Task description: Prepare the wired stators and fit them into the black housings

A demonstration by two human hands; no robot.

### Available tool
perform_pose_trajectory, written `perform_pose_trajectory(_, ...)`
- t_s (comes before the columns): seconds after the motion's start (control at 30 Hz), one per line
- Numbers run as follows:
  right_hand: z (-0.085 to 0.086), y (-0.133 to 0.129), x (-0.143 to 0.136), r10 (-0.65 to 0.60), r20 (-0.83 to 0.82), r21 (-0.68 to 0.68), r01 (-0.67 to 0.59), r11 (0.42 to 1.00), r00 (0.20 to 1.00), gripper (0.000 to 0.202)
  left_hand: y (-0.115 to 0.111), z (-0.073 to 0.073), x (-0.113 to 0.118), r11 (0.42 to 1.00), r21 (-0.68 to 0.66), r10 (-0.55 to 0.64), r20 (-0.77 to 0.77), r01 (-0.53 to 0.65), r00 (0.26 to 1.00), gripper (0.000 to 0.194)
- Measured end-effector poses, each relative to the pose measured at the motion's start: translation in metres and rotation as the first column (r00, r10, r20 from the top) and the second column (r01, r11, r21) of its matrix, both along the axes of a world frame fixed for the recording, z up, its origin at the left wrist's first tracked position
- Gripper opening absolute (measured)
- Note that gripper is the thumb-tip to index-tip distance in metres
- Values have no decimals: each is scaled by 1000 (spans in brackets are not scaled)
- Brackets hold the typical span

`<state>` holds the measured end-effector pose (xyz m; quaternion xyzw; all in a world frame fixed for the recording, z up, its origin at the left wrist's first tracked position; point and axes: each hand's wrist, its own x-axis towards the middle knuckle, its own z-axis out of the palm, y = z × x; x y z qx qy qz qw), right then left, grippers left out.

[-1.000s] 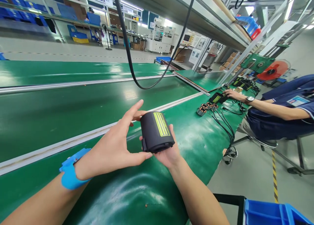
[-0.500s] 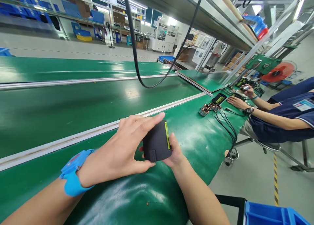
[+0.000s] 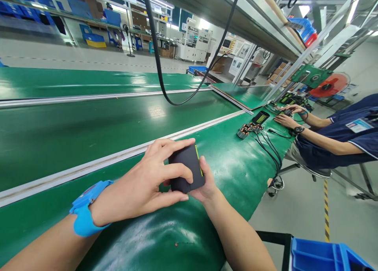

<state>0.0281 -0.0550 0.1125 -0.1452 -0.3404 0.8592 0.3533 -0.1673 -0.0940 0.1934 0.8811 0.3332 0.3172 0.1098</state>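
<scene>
A black cylindrical housing (image 3: 184,160) with a yellow-green stripe is held up between my hands, above the green mat (image 3: 189,235). My left hand (image 3: 161,170), with a blue wrist strap (image 3: 90,208), reaches over its left side; the index finger bends across the lower front and the thumb touches the bottom edge. From the right and below, my right hand (image 3: 205,182) grips it, thumb along the striped side. The right hand's other fingers are mostly hidden behind the housing.
Copper-wound motor cores (image 3: 248,130), black cables (image 3: 270,149) and another black housing (image 3: 260,117) lie ahead right. A co-worker's hands (image 3: 286,119) work beyond them. A black cable loop (image 3: 174,101) hangs in front. A blue bin (image 3: 321,255) stands lower right.
My left index finger has bent down onto the housing's lower front, covering the small tab there. The housing has turned slightly, so less stripe shows. The co-worker's hands have come together.
</scene>
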Motion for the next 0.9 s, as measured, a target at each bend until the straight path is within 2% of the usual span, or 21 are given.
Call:
perform_pose_trajectory(0.2,4,-3,-5,-58,-59,-59,55,997,997,70,3,-3,3,999,37,15,65,-17,998,15)
perform_pose_trajectory(0.3,5,-3,-6,24,-90,-109,-34,994,996,73,5,-4,5,995,91,32,101,-41,994,17)
perform_pose_trajectory(0.37,7,-2,-7,121,-93,-153,-134,979,988,84,6,-5,5,992,103,61,124,-75,990,19)
perform_pose_trajectory(0.47,11,1,-9,169,-82,-274,-185,944,982,103,8,-5,2,993,39,108,118,-113,987,22)
perform_pose_trajectory(0.53,13,2,-10,147,-70,-330,-162,930,987,103,11,-6,0,993,-18,119,89,-118,989,26)
perform_pose_trajectory(0.7,13,4,-11,96,-37,-320,-103,942,995,93,17,-9,-9,988,-115,105,21,-102,994,27)
perform_pose_trajectory(0.9,4,7,-14,103,-1,-303,-99,948,995,90,18,-9,-14,974,-209,78,-23,-82,997,19)
